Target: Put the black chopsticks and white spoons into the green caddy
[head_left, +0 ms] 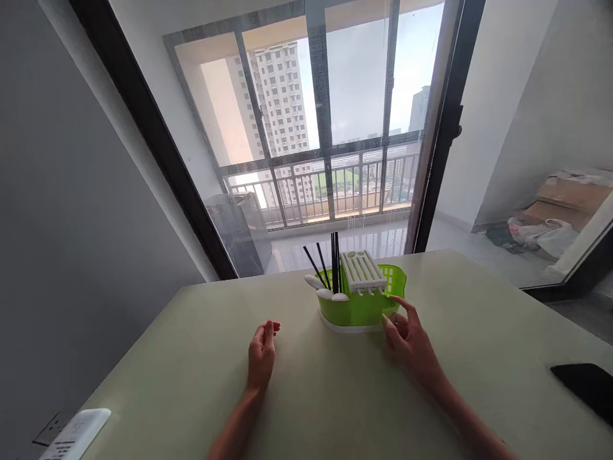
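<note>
A bright green utensil holder [357,311] with a white base stands at the far middle of the table. Several black chopsticks [335,262] lean upright in its left part, beside white spoons [324,294]. A slotted white rack [363,271] tops its middle, with small white hooks along its front. My right hand [408,338] is at the holder's front right corner: the index finger reaches to its green side, and the thumb sits lower, apart from it. Left of the holder, my left hand [262,350] is loosely closed just over the table, with nothing visible in it.
The pale table [316,409] carries a white remote-like device [79,434] at its front left and a black object [587,386] at its right edge. Behind it, a dark-framed glass door [447,128] faces a balcony. Cardboard boxes [569,198] and bags lie beyond the glass at right.
</note>
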Tool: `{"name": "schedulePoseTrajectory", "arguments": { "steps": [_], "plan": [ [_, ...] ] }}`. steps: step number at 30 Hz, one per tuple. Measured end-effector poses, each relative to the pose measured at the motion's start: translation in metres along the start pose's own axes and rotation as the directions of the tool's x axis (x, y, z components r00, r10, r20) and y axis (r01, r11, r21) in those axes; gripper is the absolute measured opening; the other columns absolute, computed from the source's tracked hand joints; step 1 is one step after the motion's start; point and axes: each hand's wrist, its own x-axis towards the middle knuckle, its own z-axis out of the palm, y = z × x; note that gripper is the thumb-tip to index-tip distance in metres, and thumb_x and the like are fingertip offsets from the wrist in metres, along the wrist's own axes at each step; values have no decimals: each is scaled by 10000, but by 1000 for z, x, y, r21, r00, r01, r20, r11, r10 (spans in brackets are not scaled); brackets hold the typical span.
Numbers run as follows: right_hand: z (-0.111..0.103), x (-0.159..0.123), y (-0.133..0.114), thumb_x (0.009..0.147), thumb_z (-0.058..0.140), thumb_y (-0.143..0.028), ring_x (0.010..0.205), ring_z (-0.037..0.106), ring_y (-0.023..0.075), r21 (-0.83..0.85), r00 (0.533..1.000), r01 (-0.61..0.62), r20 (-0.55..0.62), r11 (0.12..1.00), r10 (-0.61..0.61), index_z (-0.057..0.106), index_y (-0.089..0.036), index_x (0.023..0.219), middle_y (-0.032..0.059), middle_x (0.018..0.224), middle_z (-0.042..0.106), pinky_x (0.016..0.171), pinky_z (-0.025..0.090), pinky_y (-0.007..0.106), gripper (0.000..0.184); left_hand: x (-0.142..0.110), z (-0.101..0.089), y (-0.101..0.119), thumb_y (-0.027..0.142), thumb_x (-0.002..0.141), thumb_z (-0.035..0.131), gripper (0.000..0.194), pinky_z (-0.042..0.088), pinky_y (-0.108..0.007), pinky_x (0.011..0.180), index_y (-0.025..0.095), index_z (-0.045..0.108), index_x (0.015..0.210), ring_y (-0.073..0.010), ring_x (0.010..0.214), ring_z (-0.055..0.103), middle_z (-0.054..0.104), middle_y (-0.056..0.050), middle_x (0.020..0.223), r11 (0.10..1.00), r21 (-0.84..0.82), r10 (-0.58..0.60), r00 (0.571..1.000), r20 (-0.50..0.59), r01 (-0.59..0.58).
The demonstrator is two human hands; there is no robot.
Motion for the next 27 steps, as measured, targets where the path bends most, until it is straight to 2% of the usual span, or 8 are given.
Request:
{"name": "schedulePoseTrajectory", "arguments": {
  "steps": [3, 7, 13, 19, 23, 27],
  "plan": [
    [-2, 1, 7, 932, 524, -622, 561, 486, 164, -202, 1000, 25, 15, 979, -22, 531, -266, 1268, -42, 661, 577, 556, 382, 279, 490, -6, -3, 3, 737, 903, 446, 594, 513, -414, 935, 200, 701, 906, -269, 985, 693, 753, -102, 994, 999, 36, 11, 999, 34, -12],
    [-6, 6, 13, 926, 496, -664, 624, 607, 197, -279, 1000, -5, -31, 960, -4, 557, -292, 1185, 14, 807, 693, 583, 435, 299, 458, -8, -1, 6, 729, 910, 440, 586, 520, -404, 915, 208, 707, 895, -272, 983, 700, 758, -95, 984, 999, 46, 17, 998, 54, -20],
    [-16, 18, 18, 918, 447, -724, 700, 691, 244, -443, 998, -52, -43, 895, 36, 513, -312, 1229, 52, 936, 744, 573, 461, 315, 520, -9, -2, 7, 699, 937, 417, 571, 529, -389, 863, 211, 709, 884, -266, 960, 693, 752, -85, 980, 998, 59, 13, 995, 99, -19],
    [-42, 35, 31, 910, 415, -745, 677, 705, 240, -531, 996, -92, -64, 842, 69, 506, -332, 1234, 50, 1003, 754, 613, 490, 341, 532, -12, -1, 7, 677, 948, 415, 558, 531, -353, 781, 213, 720, 893, -247, 858, 685, 738, -66, 900, 997, 65, 41, 991, 126, -50],
    [-63, 48, 38, 894, 416, -754, 626, 695, 235, -535, 992, -117, -94, 837, 78, 503, -337, 1254, 55, 1030, 753, 688, 514, 389, 557, -13, -2, 9, 659, 955, 418, 542, 526, -344, 767, 217, 730, 922, -240, 828, 678, 726, -62, 879, 997, 60, 45, 989, 141, -54],
    [-87, 61, 45, 886, 396, -760, 610, 694, 249, -537, 987, -149, -129, 830, 94, 507, -323, 1284, 59, 997, 759, 696, 513, 404, 601, -14, -3, 9, 655, 954, 424, 534, 524, -340, 744, 221, 735, 931, -238, 793, 678, 713, -55, 831, 998, 48, 43, 988, 147, -51]
  ]
}}
